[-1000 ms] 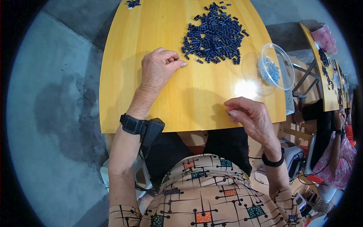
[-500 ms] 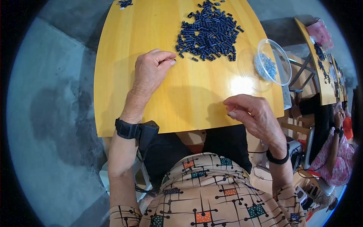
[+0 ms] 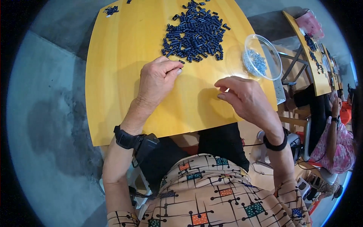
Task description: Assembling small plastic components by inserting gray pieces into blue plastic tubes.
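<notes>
My left hand (image 3: 159, 79) is over the table, just short of the pile, with thumb and forefinger pressed together. A dark speck shows at those fingertips, too small to make out. Right beside them, one small black cylindrical piece (image 3: 182, 61) lies apart from the rest. Beyond it spreads a large heap of similar black pieces (image 3: 196, 34). My right hand (image 3: 247, 96) hovers above the table's near right part, its thumb and forefinger apart with nothing visible between them. A clear round plastic tub (image 3: 278, 62), tipped on its side, holds many small silvery pieces (image 3: 255, 62).
The yellow wooden table (image 3: 121, 83) has a smaller cluster of dark bits (image 3: 110, 10) at its far left corner. To the right, another table (image 3: 321, 85) carries more black pieces and a pink basket (image 3: 310, 24). A person in a pink patterned top (image 3: 329, 147) sits there.
My left hand has moved right, up to the loose black piece near the heap. My right hand has risen a little farther over the table. The whole view has shifted slightly.
</notes>
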Demonstrator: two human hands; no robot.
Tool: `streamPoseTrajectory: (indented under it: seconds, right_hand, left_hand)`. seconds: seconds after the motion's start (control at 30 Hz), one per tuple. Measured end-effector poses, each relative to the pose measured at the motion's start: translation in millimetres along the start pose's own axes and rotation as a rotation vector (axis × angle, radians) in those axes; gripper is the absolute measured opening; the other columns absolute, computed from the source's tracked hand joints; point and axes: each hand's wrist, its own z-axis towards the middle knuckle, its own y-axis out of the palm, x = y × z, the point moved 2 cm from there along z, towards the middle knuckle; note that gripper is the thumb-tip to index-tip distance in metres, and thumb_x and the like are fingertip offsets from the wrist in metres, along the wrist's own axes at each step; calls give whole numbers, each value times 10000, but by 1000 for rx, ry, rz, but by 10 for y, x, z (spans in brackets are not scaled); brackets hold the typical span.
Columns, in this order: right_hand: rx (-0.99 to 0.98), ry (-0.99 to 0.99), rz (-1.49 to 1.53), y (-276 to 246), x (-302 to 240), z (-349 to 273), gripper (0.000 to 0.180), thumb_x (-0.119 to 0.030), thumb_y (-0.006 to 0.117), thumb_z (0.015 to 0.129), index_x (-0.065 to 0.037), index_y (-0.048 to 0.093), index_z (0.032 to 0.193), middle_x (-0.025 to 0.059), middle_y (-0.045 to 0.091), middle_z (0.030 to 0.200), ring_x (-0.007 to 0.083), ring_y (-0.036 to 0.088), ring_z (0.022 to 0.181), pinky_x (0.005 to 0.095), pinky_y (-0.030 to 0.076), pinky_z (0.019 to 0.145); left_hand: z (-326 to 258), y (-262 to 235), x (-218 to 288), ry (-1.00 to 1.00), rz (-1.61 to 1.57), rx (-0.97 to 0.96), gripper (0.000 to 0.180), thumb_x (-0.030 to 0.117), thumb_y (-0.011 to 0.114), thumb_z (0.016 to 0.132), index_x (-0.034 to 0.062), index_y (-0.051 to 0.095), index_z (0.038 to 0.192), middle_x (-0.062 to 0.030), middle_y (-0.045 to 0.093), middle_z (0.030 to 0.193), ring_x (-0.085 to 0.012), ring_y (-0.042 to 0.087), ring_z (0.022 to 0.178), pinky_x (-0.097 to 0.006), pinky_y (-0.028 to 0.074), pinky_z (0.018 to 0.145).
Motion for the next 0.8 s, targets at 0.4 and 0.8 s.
streamPoseTrajectory:
  seconds: [0.4,0.8]
  right_hand:
    - [15,-124,-282,151,141,166,173,-136,616,770,-21,568,891,133,580,719,320,603,650,397,493,558]
    - [90,-126,-271,134,85,534,171,-112,595,782,-13,613,921,173,618,771,335,619,719,416,496,608]
  left_hand:
    - [151,104,-12,-40,160,27,184,78,746,653,36,682,821,-53,606,673,-132,578,585,-260,467,550]
    - [146,27,-37,-62,21,-42,292,134,779,611,58,689,877,-62,610,696,-166,596,610,-280,478,578]
